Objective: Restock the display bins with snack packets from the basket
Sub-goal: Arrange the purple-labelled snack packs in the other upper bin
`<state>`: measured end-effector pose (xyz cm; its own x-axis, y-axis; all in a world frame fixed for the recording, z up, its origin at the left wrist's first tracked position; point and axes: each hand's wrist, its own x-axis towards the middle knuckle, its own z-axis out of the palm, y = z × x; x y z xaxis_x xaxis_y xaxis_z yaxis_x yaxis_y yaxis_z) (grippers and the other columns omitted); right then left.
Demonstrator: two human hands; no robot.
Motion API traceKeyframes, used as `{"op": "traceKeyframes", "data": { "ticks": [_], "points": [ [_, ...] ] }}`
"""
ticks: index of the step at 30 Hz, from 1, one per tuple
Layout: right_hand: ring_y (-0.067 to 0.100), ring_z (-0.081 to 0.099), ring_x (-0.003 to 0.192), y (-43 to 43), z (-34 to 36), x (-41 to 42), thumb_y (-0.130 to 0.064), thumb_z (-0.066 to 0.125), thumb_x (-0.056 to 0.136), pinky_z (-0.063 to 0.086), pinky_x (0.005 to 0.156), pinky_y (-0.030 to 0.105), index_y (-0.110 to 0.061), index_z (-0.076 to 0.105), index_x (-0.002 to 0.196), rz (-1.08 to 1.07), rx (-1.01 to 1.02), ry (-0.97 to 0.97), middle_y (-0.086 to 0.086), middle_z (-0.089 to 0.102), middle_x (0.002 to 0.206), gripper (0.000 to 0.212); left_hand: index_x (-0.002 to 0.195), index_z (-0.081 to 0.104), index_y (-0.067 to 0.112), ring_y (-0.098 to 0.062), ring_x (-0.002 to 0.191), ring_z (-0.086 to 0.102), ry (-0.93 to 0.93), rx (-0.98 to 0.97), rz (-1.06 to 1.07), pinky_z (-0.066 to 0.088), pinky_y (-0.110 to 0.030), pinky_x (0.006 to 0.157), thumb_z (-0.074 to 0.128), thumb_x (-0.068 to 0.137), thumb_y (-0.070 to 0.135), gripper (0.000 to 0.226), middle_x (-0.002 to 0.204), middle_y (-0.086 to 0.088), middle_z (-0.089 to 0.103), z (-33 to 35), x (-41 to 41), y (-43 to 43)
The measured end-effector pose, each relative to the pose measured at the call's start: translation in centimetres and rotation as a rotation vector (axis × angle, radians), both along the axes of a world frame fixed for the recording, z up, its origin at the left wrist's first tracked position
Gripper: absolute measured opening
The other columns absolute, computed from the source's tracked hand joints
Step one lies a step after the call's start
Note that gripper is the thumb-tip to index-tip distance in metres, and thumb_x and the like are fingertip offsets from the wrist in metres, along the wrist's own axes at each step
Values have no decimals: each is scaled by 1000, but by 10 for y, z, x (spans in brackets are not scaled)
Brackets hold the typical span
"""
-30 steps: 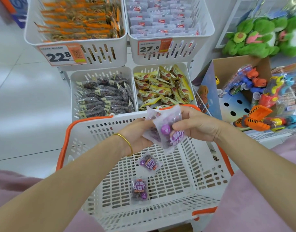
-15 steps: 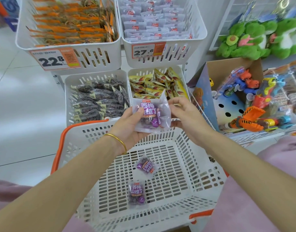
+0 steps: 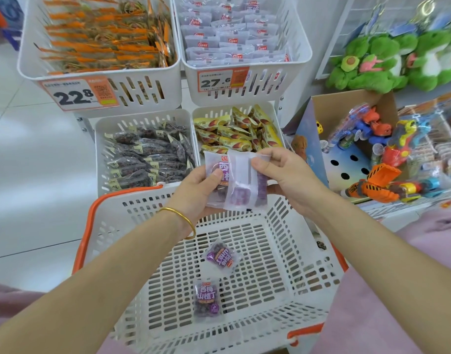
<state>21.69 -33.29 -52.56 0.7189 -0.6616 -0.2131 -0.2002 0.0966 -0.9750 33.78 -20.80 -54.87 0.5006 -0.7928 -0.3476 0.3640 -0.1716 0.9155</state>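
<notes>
A white basket with an orange rim (image 3: 303,241) sits in front of me, and two purple snack packets (image 3: 220,256) (image 3: 207,300) lie on its floor. Above its far edge both hands hold a small stack of the same purple packets (image 3: 236,180). My left hand (image 3: 196,190) grips the stack from the left, thumb on the front packet. My right hand (image 3: 280,175) pinches the packets' right edge near the top. The upper right display bin (image 3: 245,80), tagged 27.6, holds matching pale packets.
An upper left bin (image 3: 102,85) tagged 22.8 holds orange packets. Below are a bin of dark packets (image 3: 142,116) and a bin of yellow packets (image 3: 211,111). A cardboard box of toys (image 3: 347,103) and green plush toys (image 3: 367,65) stand at the right.
The hands lifted the packets up and away from the basket toward the bins. The packets went from crumpled together to held flat and upright in a stack.
</notes>
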Motion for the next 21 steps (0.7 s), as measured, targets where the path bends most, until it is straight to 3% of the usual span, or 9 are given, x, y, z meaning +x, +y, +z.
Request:
{"op": "traceKeyframes", "data": {
  "ticks": [2,5,8,12,15,17,19,21],
  "points": [
    [1,58,61,-1,0,0,-13,64,88,46,54,19,-16,58,92,-98,-66,-33,-2,64,79,7,116,56,16,-21,84,68,-18,37,10,59,-37,70,47,97,23,22,106,-8,69,0,1,0],
    [7,52,67,-9,0,-2,-20,66,87,40,59,20,-15,55,94,-304,-413,48,-4,56,78,14,113,53,15,-21,84,69,-79,76,53,58,-38,72,47,98,22,18,106,-10,67,-1,2,-1],
    [9,48,69,-4,-1,-2,-27,62,89,39,64,29,-19,51,96,-240,-625,175,-6,51,77,16,115,50,19,-25,100,66,-113,58,34,55,-43,83,46,98,21,17,117,-9,63,-1,-1,-3],
    [4,46,64,15,-5,7,-33,56,93,43,65,22,-17,46,83,-180,-558,112,-5,46,72,22,130,41,18,-27,108,62,-164,37,-56,49,-47,94,50,96,29,37,125,-7,59,1,-12,-5],
    [17,61,79,18,3,10,-45,40,98,57,71,39,-15,58,87,-138,-235,34,4,62,87,37,125,41,17,-25,104,65,-65,6,-113,50,-46,93,54,88,44,47,121,-7,61,5,-16,-3],
    [13,61,77,16,8,8,-37,36,101,58,61,33,-9,65,98,-98,-76,13,3,65,91,41,122,41,18,-21,103,65,-26,-7,-154,51,-43,93,62,76,39,55,118,-4,62,6,-16,-2],
    [11,60,74,12,12,7,-17,43,100,56,57,28,-6,66,99,-57,-89,-11,0,62,90,26,123,42,18,-23,106,64,-17,-8,-173,48,-48,96,76,73,25,61,117,-4,65,5,-13,-2],
    [12,58,71,5,12,4,-3,47,96,55,56,27,-10,63,104,-67,-107,-35,3,56,90,19,125,44,18,-27,108,63,-6,0,-187,43,-53,100,77,68,20,67,115,-6,67,4,-8,-1]
  ]
}}
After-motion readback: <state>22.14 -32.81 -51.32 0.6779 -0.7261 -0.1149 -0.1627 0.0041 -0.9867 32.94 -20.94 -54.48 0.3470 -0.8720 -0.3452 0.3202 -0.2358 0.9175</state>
